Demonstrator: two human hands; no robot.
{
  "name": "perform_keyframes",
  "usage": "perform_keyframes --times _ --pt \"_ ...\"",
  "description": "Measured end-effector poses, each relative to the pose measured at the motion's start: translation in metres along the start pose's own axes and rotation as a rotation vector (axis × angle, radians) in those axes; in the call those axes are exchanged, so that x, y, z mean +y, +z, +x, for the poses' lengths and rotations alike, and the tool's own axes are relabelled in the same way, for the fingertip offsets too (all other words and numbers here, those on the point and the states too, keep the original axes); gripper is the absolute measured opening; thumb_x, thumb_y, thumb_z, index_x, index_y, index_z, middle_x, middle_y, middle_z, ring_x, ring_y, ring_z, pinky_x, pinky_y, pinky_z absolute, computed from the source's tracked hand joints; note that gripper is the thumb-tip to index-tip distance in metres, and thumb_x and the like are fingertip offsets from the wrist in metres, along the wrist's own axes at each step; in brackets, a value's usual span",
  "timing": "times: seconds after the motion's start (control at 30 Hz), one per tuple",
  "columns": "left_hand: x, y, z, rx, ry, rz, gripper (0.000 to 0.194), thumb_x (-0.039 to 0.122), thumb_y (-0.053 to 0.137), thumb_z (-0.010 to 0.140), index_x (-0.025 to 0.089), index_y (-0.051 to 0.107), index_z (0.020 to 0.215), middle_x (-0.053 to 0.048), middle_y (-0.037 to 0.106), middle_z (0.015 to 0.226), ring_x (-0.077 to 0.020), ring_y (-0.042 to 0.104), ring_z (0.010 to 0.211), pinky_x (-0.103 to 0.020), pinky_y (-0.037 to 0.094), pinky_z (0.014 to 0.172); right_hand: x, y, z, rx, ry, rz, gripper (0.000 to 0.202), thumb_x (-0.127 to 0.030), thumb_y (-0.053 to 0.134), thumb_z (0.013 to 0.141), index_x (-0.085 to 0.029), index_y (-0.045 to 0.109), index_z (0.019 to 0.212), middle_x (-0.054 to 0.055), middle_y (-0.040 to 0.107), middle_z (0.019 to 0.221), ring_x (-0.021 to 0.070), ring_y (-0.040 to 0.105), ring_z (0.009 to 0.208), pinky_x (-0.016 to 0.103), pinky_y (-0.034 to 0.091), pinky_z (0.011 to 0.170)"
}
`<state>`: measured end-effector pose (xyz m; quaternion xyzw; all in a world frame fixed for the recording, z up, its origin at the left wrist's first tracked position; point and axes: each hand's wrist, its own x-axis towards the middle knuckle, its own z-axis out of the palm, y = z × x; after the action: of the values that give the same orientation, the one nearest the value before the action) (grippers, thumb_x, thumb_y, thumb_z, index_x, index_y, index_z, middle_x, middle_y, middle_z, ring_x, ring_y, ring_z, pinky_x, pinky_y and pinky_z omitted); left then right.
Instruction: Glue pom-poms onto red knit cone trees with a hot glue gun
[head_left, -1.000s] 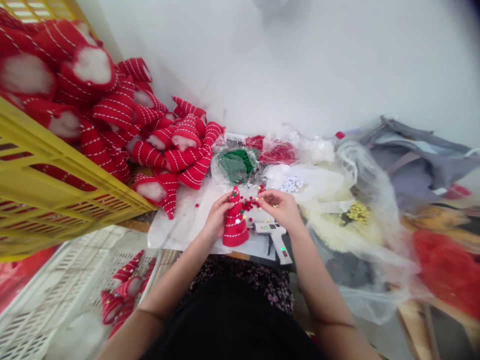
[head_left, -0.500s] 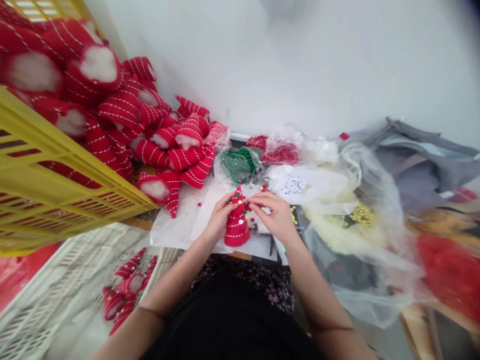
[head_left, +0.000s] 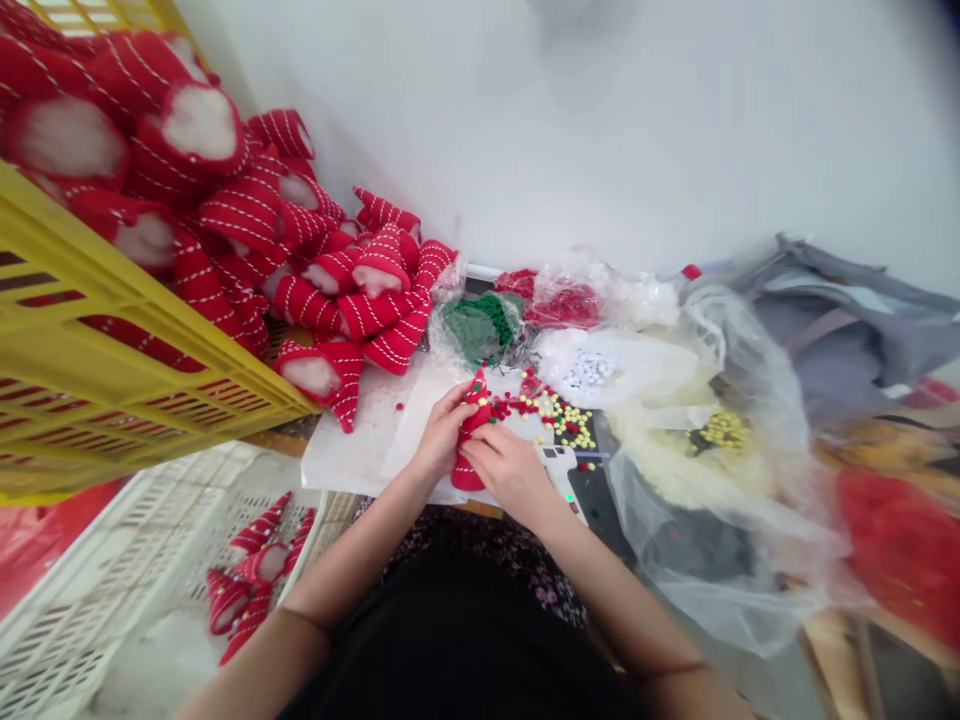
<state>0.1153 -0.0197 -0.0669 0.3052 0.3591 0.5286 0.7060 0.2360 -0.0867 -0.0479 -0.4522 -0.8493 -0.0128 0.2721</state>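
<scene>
A red cone with white stitched stripes and small coloured balls (head_left: 469, 470) stands in front of my body. My left hand (head_left: 442, 430) is closed on its upper left side. My right hand (head_left: 506, 468) lies over its lower right part, with thumb and fingers pressed on the red cloth and covering much of it. Whether a small ball is between the right fingertips is hidden. Just beyond the right hand, loose yellow and red balls (head_left: 574, 425) are scattered beside a white device (head_left: 559, 462).
A yellow crate (head_left: 135, 330) heaped with red striped cones (head_left: 240, 205) rises at the left. Below it, a white basket (head_left: 161, 540) holds several decorated cones (head_left: 262, 565). Bags of green balls (head_left: 480, 325), white balls (head_left: 589, 370) and yellow balls (head_left: 724, 430) lie behind and right.
My right hand has moved down and left from beside the cone's upper part onto its lower front. More of the scattered balls and the white device now show. My left hand stays on the cone.
</scene>
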Motion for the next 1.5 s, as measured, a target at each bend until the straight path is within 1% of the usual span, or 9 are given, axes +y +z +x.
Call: perform_keyframes --times 0.23,0.43,0.5,0.67,0.93,1.03,1.2,1.3,1.5 --pt "-0.002 -0.001 0.001 0.016 -0.012 -0.002 0.036 0.021 0.080 0.060 0.022 0.080 0.097 -0.001 0.078 0.098 -0.0192 0.066 0.088 -0.028 0.049 0.084 -0.004 -0.003 -0.003 0.023 -0.038 0.001 0.028 -0.016 0.051 0.105 -0.017 0.078 0.097 0.012 0.074 0.094 0.0237 0.066 0.085 0.035 0.057 0.077" --pt "-0.001 -0.001 0.000 -0.009 -0.048 -0.040 0.041 0.021 0.081 0.060 0.020 0.078 0.100 -0.002 0.078 0.095 -0.0191 0.067 0.087 -0.029 0.050 0.085 0.016 -0.024 0.008 0.274 0.116 0.261 0.017 -0.022 0.063 0.101 -0.022 0.080 0.101 0.009 0.076 0.098 0.0215 0.072 0.090 0.034 0.061 0.083" --pt "0.000 0.000 -0.001 -0.011 -0.072 -0.065 0.044 0.021 0.082 0.058 0.019 0.078 0.101 -0.002 0.078 0.093 -0.0188 0.068 0.084 -0.029 0.050 0.082 0.027 -0.032 0.015 0.300 0.172 0.275 0.015 -0.021 0.065 0.099 -0.022 0.080 0.099 0.007 0.076 0.095 0.0212 0.073 0.087 0.034 0.061 0.082" --pt "0.002 0.001 -0.002 -0.005 -0.071 -0.070 0.044 0.021 0.082 0.057 0.019 0.078 0.101 -0.002 0.078 0.091 -0.0180 0.067 0.082 -0.028 0.050 0.080 0.028 -0.039 0.019 0.191 0.141 0.323 0.011 -0.017 0.067 0.096 -0.019 0.078 0.095 0.006 0.075 0.090 0.0195 0.071 0.081 0.031 0.059 0.078" --pt "0.000 0.000 0.000 -0.004 -0.034 -0.026 0.039 0.019 0.079 0.061 0.018 0.078 0.100 -0.002 0.078 0.095 -0.0182 0.067 0.085 -0.028 0.049 0.084 -0.001 -0.018 0.007 -0.017 0.056 0.088 0.013 -0.016 0.065 0.097 -0.017 0.078 0.092 0.008 0.072 0.088 0.0216 0.068 0.079 0.031 0.053 0.070" --pt "-0.001 -0.002 0.000 0.000 -0.039 -0.050 0.038 0.017 0.080 0.061 0.018 0.078 0.100 -0.002 0.078 0.097 -0.0182 0.068 0.086 -0.028 0.049 0.085 0.004 -0.021 0.007 0.040 0.092 0.204 0.015 -0.016 0.065 0.097 -0.018 0.078 0.091 0.007 0.072 0.087 0.0201 0.067 0.078 0.030 0.053 0.070" --pt "0.002 -0.013 0.002 0.039 -0.163 -0.150 0.043 0.014 0.079 0.061 0.016 0.077 0.104 -0.003 0.078 0.092 -0.0188 0.069 0.078 -0.030 0.052 0.079 0.029 -0.037 0.000 0.250 0.371 0.440 0.010 -0.022 0.071 0.092 -0.021 0.079 0.086 0.003 0.071 0.078 0.0171 0.063 0.067 0.030 0.052 0.068" --pt "0.002 -0.016 0.003 0.072 -0.192 -0.193 0.045 0.013 0.079 0.062 0.015 0.076 0.106 -0.002 0.078 0.087 -0.0172 0.068 0.073 -0.029 0.052 0.076 0.036 -0.037 -0.004 0.190 0.433 0.493 0.009 -0.024 0.072 0.089 -0.021 0.080 0.084 0.002 0.072 0.076 0.0170 0.060 0.065 0.030 0.049 0.064" --pt "0.002 -0.015 0.002 0.014 -0.206 -0.220 0.045 0.013 0.078 0.063 0.014 0.075 0.108 -0.004 0.079 0.091 -0.0165 0.070 0.076 -0.027 0.052 0.076 0.029 -0.025 -0.004 0.094 0.434 0.557 0.011 -0.027 0.072 0.090 -0.022 0.082 0.085 0.004 0.074 0.078 0.0159 0.059 0.062 0.029 0.046 0.059"
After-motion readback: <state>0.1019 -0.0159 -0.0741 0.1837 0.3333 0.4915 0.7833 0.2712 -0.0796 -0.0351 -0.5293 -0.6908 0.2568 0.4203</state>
